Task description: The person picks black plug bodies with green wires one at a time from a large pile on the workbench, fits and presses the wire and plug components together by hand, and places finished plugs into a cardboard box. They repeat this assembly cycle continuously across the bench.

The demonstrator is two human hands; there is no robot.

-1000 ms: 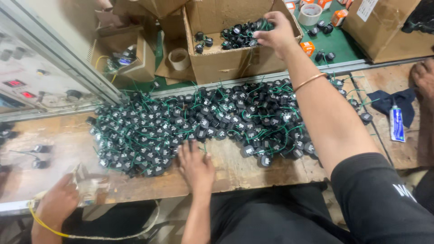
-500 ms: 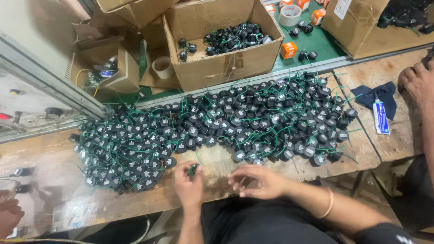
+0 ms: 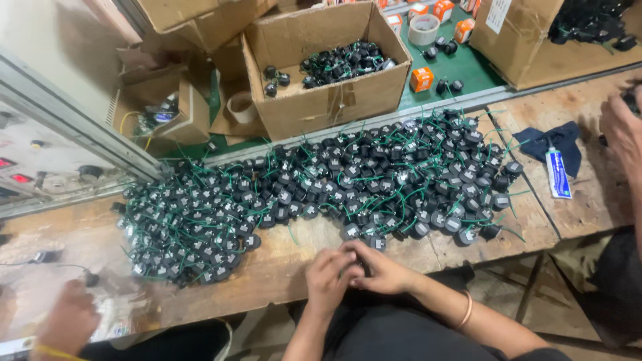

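Observation:
My left hand (image 3: 326, 277) and my right hand (image 3: 386, 271) meet at the front edge of the wooden bench (image 3: 281, 264), fingers curled together around a small black part that they mostly hide. A thin bangle (image 3: 466, 311) circles my right wrist. Just beyond my fingers spreads a wide pile of small black parts with green wires (image 3: 321, 190), covering most of the bench. Behind it stands an open cardboard box (image 3: 328, 100) holding more of the same parts (image 3: 344, 63).
Another person's hand (image 3: 67, 321) rests at the bottom left, and a third person's hand (image 3: 625, 127) is at the right edge. A white tube (image 3: 556, 175) lies by a dark cloth (image 3: 552, 139). A tape roll (image 3: 423, 30), orange boxes (image 3: 421, 79) and cartons (image 3: 528, 40) sit behind.
My right hand came back from the cardboard box to the bench front and joined my left hand. My left hand slid back from the pile's edge.

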